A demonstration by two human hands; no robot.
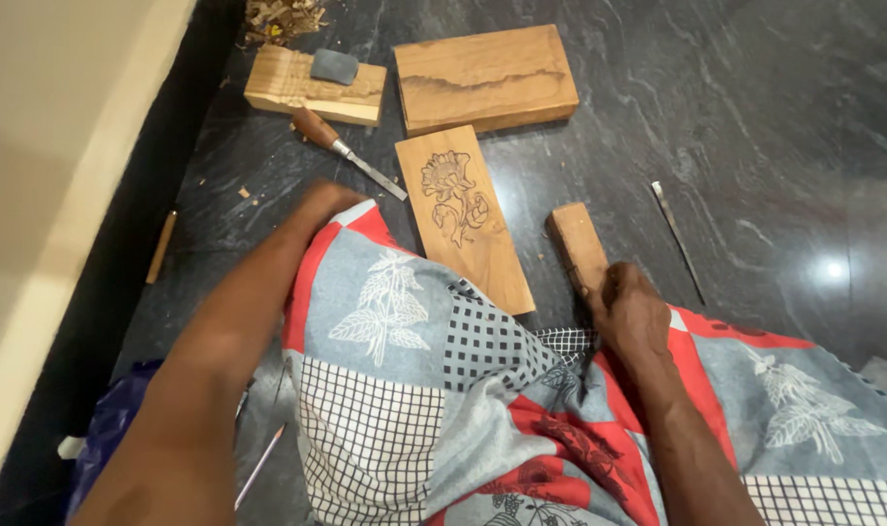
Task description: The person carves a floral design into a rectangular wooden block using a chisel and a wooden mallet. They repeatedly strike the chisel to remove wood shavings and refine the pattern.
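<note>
Two hands: our right hand (pixel 630 314) grips wooden mallet (pixel 579 246) at 3 o'clock of carved board (pixel 463 216); left hand (pixel 319 202) grip indeterminate.

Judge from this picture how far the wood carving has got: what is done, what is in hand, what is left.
Done: a flower outline is drawn on the plank. In hand: the right hand grips a small wooden block; the left hand rests on the floor. Left: seemingly the carving itself, since the drawing looks uncut and the chisel lies unused.

view: single head-worn camera | facing: steeply down and forward over the person's lap | range: close above left hand (pixel 317 209) and right hand (pixel 630 314) | shared: none, one view
</note>
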